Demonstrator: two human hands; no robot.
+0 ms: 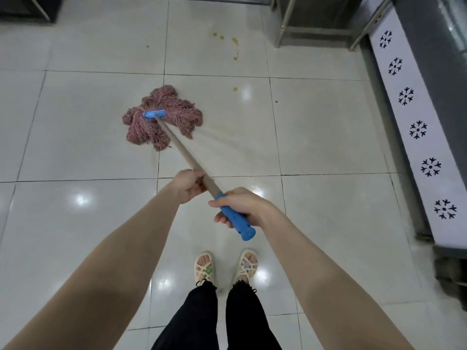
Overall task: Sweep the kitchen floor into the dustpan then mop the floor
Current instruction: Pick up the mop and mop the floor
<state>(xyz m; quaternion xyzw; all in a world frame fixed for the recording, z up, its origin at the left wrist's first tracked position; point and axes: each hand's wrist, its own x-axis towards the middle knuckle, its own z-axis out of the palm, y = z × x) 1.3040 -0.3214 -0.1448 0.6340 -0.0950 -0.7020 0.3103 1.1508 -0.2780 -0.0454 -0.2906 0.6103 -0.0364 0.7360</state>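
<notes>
The glossy tile floor [63, 147] under the sandals [205, 267] looks slick, so a step onto a freshly mopped patch could end in a slip. The right hand [242, 205] wraps the blue grip [243, 228] at the top end of the mop [177, 142]. The left hand [188, 185] closes round the pole just ahead of it. With the hands this close together, a hard push could make the head skid or twist instead of scrubbing.

The mop head [163, 117] lies flat on the tiles, well ahead of both hands and to their left. A faint streak [240, 137] runs off to its right. Farther on, the yellow spots [235, 41] sit uncleaned, well apart from the head, and a careless pass would likely smear them wider. A long reach toward them could knock the head against the metal legs [285, 26] near them.
</notes>
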